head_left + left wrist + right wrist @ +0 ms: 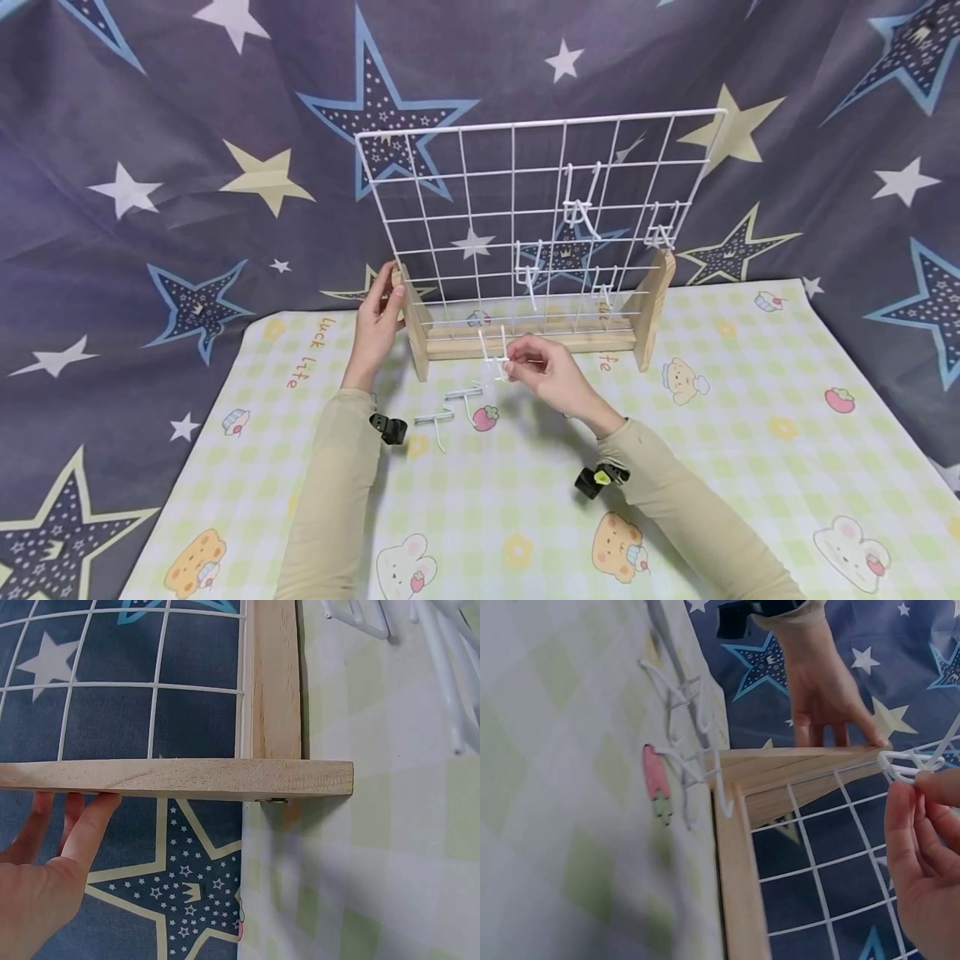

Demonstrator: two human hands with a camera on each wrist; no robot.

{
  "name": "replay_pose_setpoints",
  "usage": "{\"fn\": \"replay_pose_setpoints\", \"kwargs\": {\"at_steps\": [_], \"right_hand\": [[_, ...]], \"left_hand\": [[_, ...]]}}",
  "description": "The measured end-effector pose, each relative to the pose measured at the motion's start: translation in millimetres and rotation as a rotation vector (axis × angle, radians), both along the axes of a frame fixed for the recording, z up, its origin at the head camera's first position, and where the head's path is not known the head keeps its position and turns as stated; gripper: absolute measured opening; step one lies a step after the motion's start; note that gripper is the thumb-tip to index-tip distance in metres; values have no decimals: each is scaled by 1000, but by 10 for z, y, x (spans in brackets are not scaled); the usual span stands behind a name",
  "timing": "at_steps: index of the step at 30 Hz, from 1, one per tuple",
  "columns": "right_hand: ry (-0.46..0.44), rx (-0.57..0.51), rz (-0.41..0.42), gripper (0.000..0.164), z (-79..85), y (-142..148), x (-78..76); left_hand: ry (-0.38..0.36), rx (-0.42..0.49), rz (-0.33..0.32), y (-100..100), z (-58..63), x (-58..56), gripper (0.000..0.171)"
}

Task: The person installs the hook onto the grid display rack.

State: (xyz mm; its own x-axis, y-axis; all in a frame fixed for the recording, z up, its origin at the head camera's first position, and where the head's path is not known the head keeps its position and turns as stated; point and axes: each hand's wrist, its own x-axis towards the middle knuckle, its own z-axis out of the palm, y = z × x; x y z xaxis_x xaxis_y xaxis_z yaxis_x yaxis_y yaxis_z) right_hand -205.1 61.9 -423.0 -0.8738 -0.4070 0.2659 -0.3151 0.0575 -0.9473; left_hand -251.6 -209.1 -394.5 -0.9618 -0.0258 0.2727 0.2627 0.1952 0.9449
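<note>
Pinching a wire hook (496, 359) mid-frame is the right hand (553, 379); straight-fingered, the left hand (49, 889) touches a wooden upright (172, 778), thumb contact unclear, grain sharpest in left-wrist view.

Over on the green-checked table (712, 467), a wire rack (513, 214) stands near the far edge, two white hooks (465, 392) lying nearer the front edge.

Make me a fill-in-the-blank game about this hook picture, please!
1. The right grip pinches a hook coloured ____.
2. The left grip touches a side panel made of ____.
3. On the grid hang ____ hooks.
4. On the table lie ____ loose hooks.

Missing words: white; wood; four; two.
</note>
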Motion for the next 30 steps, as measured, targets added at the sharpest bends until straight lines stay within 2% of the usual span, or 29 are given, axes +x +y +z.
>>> {"fn": "replay_pose_setpoints", "kwargs": {"at_steps": [7, 13, 20, 30], "right_hand": [[33, 41, -13, 14, 133, -64, 28], [103, -21, -2, 9, 291, -133, 67], [125, -53, -10, 8, 496, -173, 95], [163, -98, -44, 7, 708, -185, 23]], "left_hand": [[-5, 12, -6, -10, -8, 5, 50], [-4, 2, -4, -9, -15, -4, 50], [2, -2, 0, -12, -17, -6, 49], [7, 0, -3, -11, -22, -14, 49]]}}
